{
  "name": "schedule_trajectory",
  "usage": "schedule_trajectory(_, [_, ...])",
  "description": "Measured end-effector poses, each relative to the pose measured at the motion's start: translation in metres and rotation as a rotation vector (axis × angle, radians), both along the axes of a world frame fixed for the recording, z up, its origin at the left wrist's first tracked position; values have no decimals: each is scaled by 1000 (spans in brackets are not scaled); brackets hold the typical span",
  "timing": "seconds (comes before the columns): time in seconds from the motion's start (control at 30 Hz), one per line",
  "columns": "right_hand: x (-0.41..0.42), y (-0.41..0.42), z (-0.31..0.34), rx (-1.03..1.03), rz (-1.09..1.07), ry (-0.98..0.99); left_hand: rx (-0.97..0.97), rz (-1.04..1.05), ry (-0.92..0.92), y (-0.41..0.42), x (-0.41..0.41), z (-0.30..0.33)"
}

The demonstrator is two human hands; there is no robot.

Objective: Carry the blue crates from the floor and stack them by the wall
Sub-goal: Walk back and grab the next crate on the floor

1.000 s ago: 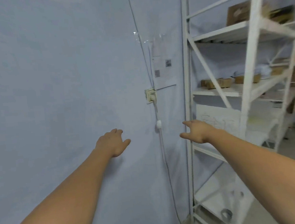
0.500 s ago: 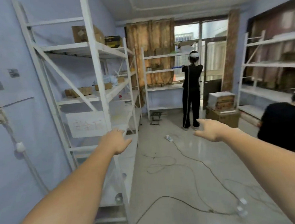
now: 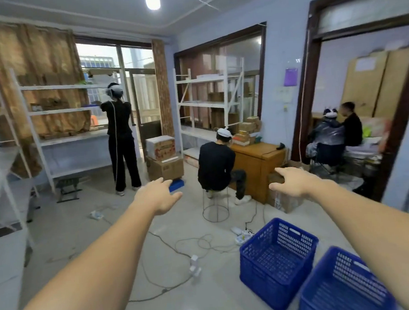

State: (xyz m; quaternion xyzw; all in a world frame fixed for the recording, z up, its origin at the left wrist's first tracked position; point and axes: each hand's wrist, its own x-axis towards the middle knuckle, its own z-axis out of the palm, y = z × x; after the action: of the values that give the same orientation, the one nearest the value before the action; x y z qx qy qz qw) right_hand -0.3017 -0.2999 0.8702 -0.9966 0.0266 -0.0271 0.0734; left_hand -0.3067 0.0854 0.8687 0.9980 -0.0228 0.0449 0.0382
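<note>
Two rectangular blue plastic crates point(image 3: 278, 261) point(image 3: 341, 288) with perforated lattice walls are seen empty on the glossy floor point(image 3: 107, 236). Above them, left hand point(image 3: 156, 197) and right hand point(image 3: 292, 181) are held open, gripping nothing.

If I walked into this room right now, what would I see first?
Probably the two bright blue crates: the nearer blue crate at the bottom right corner and the farther blue crate just beyond it, both empty on the shiny floor. Next, two bare arms reaching forward, with the left hand and right hand open and holding nothing. Loose white cables snake across the floor to the left of the crates.
</note>
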Motion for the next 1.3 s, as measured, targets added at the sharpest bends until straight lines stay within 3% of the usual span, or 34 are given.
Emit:
schedule_trajectory(0.3, [-69,-168,-4,-6,-254,-20,-18,-278,19,-186,50,1])
schedule_trajectory(0.8, [-164,-371,-42,57,-740,-4,-70,-753,18,-485,119,-28])
schedule_trajectory(1.07, [-179,-492,-68,100,-890,22,-52,-834,11,-629,136,-43])
schedule_trajectory(1.3, [-158,-586,-78,95,-871,63,-28,-845,9,-718,156,-60])
